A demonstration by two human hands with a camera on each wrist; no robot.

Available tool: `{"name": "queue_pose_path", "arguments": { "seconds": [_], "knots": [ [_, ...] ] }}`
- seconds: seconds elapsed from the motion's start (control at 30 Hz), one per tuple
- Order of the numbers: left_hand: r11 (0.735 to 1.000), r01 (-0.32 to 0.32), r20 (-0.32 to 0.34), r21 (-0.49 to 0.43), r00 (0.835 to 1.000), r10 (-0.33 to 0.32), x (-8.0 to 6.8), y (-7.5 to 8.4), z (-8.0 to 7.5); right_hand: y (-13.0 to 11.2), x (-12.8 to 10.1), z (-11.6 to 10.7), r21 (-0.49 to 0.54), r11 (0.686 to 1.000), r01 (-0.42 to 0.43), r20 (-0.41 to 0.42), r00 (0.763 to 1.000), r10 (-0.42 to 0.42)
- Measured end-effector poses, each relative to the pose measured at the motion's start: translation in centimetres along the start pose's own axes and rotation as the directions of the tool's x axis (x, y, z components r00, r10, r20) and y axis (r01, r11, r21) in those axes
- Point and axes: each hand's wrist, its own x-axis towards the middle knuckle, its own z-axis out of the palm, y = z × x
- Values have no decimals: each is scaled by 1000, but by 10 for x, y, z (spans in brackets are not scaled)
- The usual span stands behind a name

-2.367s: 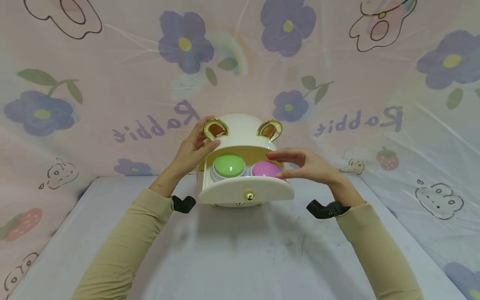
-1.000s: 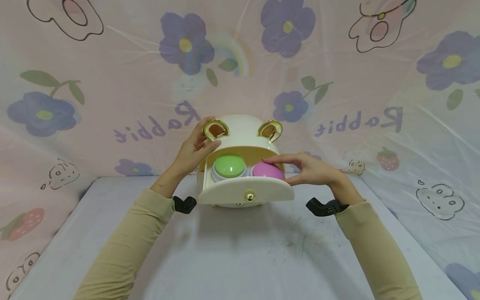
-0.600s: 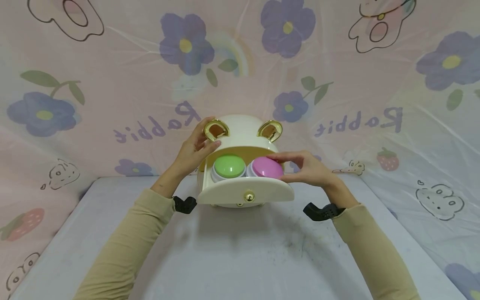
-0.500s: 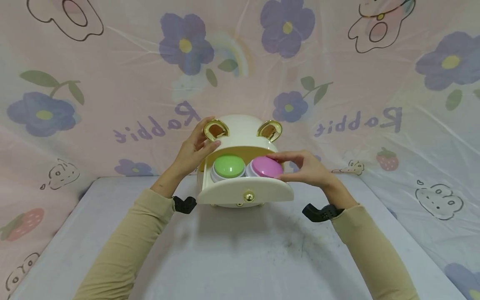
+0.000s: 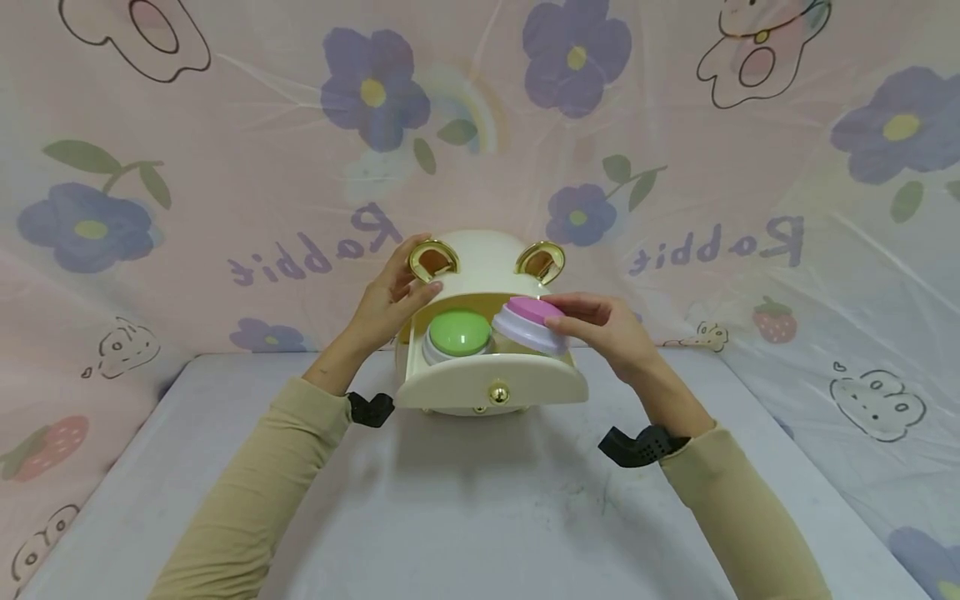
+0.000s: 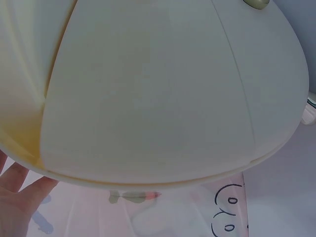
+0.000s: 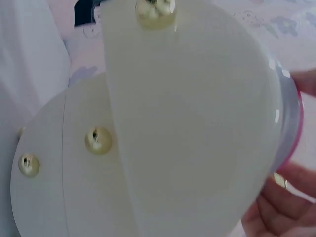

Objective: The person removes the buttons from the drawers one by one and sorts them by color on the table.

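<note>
A cream storage box [image 5: 483,260] with gold-rimmed ears has its upper drawer [image 5: 450,385] pulled out. My left hand [image 5: 386,302] grips the box's left upper side by the ear, thumb in front and fingers partly hidden behind. My right hand [image 5: 613,332] pinches a round push button [image 5: 528,330] with a pink top and pale stepped base, tilted and raised above the drawer's right half. A matching green push button [image 5: 459,332] sits in the left half. In the right wrist view, the raised button's edge [image 7: 292,121] shows beyond the drawer front [image 7: 197,113].
The box stands on a white-covered table [image 5: 480,517] against a patterned curtain [image 5: 480,183]. Gold knobs [image 7: 98,140] show on the front below the pulled-out drawer. Black wrist mounts [image 5: 643,446] stick out near the cuffs.
My right hand has moved from beside the pink push button to pinching it, and has lifted and tilted it so that its base shows. The left hand, drawer and green button have stayed put.
</note>
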Motion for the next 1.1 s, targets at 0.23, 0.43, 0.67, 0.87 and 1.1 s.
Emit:
{"name": "queue_pose_path", "arguments": {
  "seconds": [0.23, 0.43, 0.67, 0.87, 1.1],
  "knots": [
    [1000, 6, 1, -8, 1000, -6, 0, 1, 2, -4, -4, 6, 19, 998, 65, -104, 993, -62],
    [1000, 5, 4, -7, 1000, -5, 1, 0, 2, 2, -6, 6, 114, 974, 194, -178, 969, -172],
    [1000, 13, 2, -5, 1000, -13, 1, 0, 1, 13, -6, 1, 230, 926, 297, -244, 939, -241],
    [1000, 9, 3, -12, 1000, -9, 2, -1, 0, 24, -6, -8, 252, 903, 347, -317, 912, -261],
    [1000, 12, 3, -18, 1000, -12, 2, -1, 0, 35, -7, -20, 262, 900, 349, -367, 898, -242]
  ]
}}
